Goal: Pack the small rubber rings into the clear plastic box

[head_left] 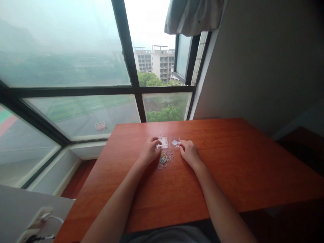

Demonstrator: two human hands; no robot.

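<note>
A small clear plastic box (164, 142) lies opened flat on the table, and its transparent lid (174, 143) with a white printed shape is spread to the right. My left hand (150, 151) is closed on the left edge of the box, thumb and fingers bent around it. With fingertips together, my right hand (189, 152) pinches the right edge of the lid. Just in front of the box, between both hands, is a loose pile of several small pale rings (165, 158), which look like hair ties. Whether anything lies inside the box is too small to tell.
The reddish-brown wooden table (227, 168) extends to both sides of my arms. Large dark-framed windows (136, 89) stand behind and to the left, with a grey curtain (194, 17) at the top. A plugged-in white cable (47, 217) is at the lower left.
</note>
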